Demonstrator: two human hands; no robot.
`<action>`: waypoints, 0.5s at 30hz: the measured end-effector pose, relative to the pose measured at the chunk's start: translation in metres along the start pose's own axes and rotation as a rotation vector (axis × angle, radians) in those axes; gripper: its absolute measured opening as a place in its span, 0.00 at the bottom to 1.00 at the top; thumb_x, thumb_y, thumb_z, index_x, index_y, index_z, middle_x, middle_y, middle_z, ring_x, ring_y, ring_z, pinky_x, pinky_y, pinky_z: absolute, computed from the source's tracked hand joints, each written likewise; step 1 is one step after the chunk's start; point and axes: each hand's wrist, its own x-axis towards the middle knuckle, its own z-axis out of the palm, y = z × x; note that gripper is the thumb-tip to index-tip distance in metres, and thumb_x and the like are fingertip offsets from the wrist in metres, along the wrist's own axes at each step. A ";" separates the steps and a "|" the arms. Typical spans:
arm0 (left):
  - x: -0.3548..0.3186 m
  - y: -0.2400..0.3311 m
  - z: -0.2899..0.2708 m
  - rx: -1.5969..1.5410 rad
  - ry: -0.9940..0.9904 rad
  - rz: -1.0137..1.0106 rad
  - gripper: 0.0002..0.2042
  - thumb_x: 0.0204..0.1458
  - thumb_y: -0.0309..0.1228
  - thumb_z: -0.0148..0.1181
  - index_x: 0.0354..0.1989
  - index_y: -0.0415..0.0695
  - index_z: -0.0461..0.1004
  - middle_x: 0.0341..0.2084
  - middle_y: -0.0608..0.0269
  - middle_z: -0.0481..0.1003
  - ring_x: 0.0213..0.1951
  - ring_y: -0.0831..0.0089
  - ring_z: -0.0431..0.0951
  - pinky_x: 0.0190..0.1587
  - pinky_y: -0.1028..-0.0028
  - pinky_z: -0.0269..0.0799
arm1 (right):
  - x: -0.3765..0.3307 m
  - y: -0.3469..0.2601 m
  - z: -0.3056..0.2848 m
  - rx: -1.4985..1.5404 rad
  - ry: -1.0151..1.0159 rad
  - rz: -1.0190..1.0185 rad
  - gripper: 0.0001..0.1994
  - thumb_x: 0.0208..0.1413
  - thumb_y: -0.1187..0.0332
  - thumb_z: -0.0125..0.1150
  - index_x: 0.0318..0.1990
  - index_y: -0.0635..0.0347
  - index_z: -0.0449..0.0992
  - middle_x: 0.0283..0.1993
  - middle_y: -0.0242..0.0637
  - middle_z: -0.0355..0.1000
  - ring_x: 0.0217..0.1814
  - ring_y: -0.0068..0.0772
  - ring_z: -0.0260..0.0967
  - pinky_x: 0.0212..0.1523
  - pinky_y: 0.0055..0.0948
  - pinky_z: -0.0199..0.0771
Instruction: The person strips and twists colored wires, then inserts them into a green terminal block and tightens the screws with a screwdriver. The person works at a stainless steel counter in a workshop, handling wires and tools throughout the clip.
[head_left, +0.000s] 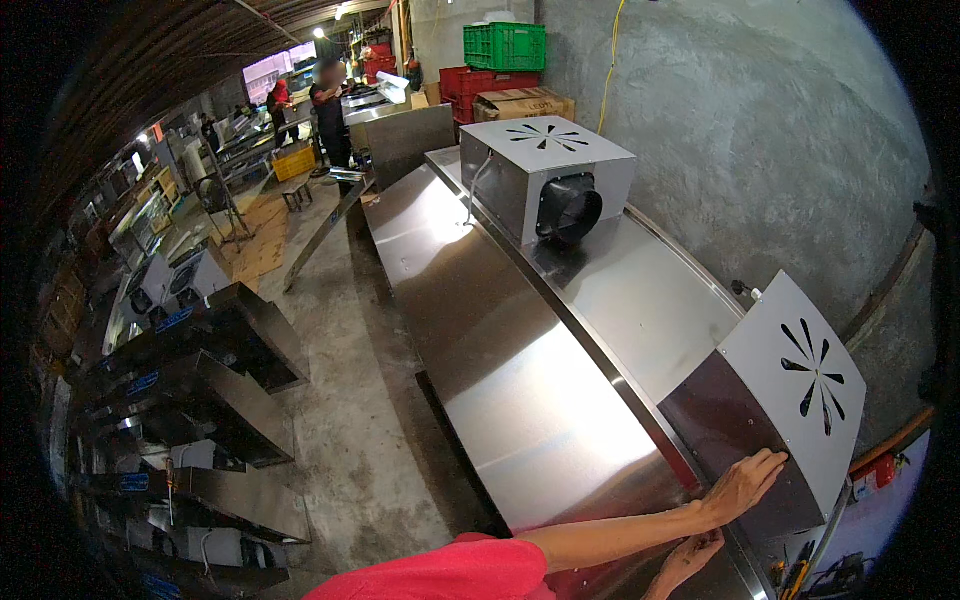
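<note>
A box-shaped motor housing (725, 425) with a pale top and slots in a flower pattern sits at the right on a long stainless steel range hood (470, 300). My left hand (745, 488) reaches across, its bent fingertips together against the housing's near side, close to the edge of the pale panel. Whatever is between them is too small to make out. Lower down, near the hood's ridge, my right hand (692, 555) has its fingers curled in. The left forearm partly covers it, and its contents are hidden.
A second housing (545, 170) with a round black outlet (572, 208) stands farther along the hood. Several dark metal hoods (200, 350) line the floor at left. A grey wall (740, 120) borders the right. Crates (503, 47) and people (330, 115) are at the back.
</note>
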 end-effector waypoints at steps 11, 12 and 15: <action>0.014 0.009 -0.008 0.236 -0.024 0.181 0.10 0.64 0.27 0.56 0.49 0.36 0.77 0.31 0.47 0.75 0.36 0.48 0.78 0.39 0.51 0.75 | -0.022 -0.020 -0.013 -0.091 0.053 -0.011 0.19 0.68 0.70 0.60 0.63 0.63 0.69 0.58 0.43 0.73 0.59 0.38 0.73 0.62 0.38 0.73; 0.019 0.012 -0.016 0.302 -0.100 0.180 0.10 0.65 0.28 0.57 0.49 0.37 0.78 0.31 0.47 0.76 0.36 0.49 0.77 0.38 0.51 0.74 | -0.021 -0.024 -0.016 -0.260 0.067 0.000 0.19 0.68 0.70 0.59 0.63 0.62 0.70 0.55 0.45 0.76 0.56 0.41 0.76 0.60 0.40 0.76; 0.030 0.012 -0.043 0.321 -0.032 0.214 0.07 0.64 0.27 0.63 0.47 0.40 0.82 0.29 0.53 0.76 0.32 0.53 0.76 0.40 0.55 0.71 | -0.019 -0.043 -0.009 -0.222 0.047 0.051 0.17 0.68 0.72 0.56 0.63 0.61 0.70 0.49 0.45 0.79 0.50 0.39 0.81 0.54 0.37 0.80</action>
